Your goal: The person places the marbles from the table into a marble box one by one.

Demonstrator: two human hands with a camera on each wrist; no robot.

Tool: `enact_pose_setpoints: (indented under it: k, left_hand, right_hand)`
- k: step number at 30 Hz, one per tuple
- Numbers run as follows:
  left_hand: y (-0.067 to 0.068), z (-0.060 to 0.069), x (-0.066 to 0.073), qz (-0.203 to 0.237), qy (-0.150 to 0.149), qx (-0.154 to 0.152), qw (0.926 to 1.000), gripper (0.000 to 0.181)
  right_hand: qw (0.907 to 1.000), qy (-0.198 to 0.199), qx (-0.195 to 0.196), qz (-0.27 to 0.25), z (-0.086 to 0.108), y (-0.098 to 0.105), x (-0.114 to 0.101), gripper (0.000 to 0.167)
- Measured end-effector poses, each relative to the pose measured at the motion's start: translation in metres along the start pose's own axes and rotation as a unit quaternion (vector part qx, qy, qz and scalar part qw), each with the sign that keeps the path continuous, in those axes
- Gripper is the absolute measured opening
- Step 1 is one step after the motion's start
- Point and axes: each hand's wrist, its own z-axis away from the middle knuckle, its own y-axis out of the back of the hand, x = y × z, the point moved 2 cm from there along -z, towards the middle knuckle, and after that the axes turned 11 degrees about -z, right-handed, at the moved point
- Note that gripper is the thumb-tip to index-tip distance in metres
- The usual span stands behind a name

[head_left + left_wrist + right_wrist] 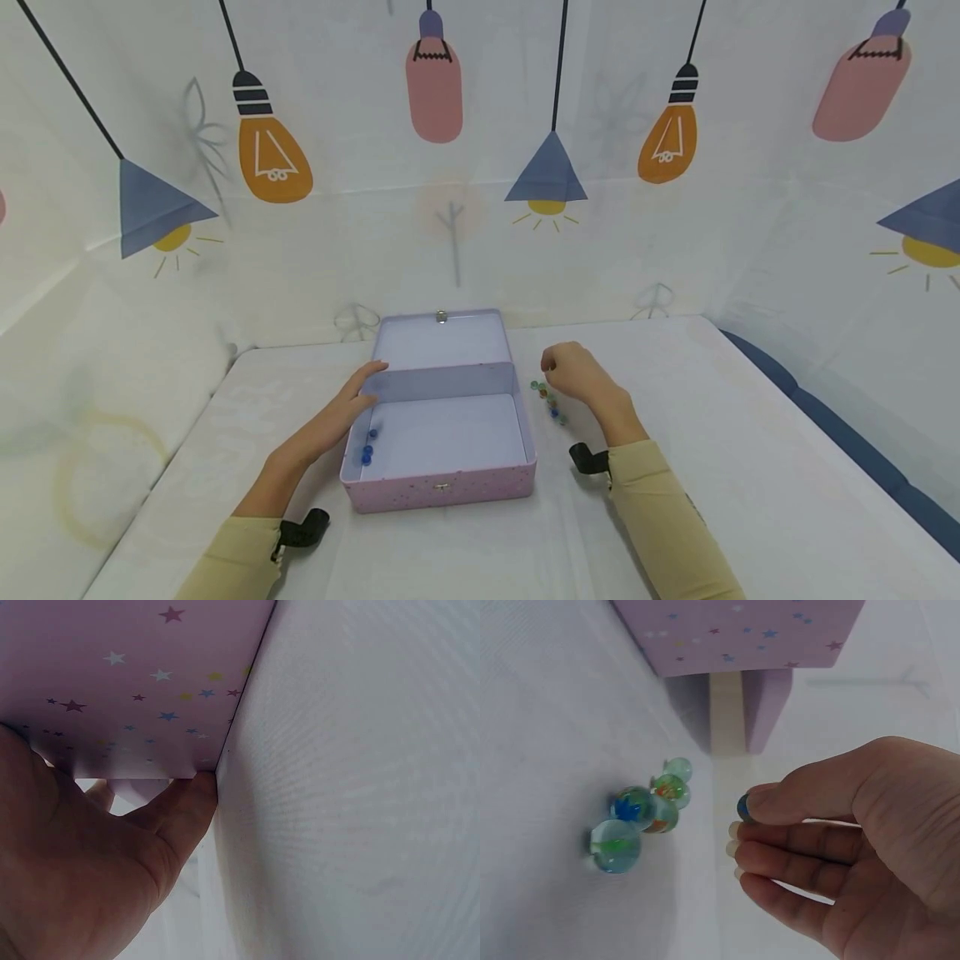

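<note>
A pink tin box [480, 487] with star prints stands on the white cloth, its lid [442, 342] tilted back. Several blue marbles [367, 450] lie inside at its left wall. My left hand [330, 421] rests on the box's left side, thumb and fingers spread along the wall; the left wrist view shows this hand [97, 847] against the starred side [142, 682]. Right of the box, my right hand [581, 379] is raised beside a row of marbles [553, 412]. In the right wrist view the right hand [840, 840] pinches a dark blue marble [743, 808] between thumb and finger.
Clear and green glass marbles [616, 846] lie in a loose line on the cloth [675, 392], to the right of the box. A patterned curtain [465, 250] hangs behind the table. Dark blue padding [847, 442] runs beyond the table's right edge.
</note>
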Motion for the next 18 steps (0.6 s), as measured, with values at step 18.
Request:
enact_pose_setpoints:
  k: [18]
  left_hand:
    - [0.0, -0.001, -0.001, 0.001, 0.003, 0.0, 1.0, 0.058]
  right_hand:
    - [0.9947, 0.097, 0.033, -0.011, 0.013, 0.014, -0.049, 0.022]
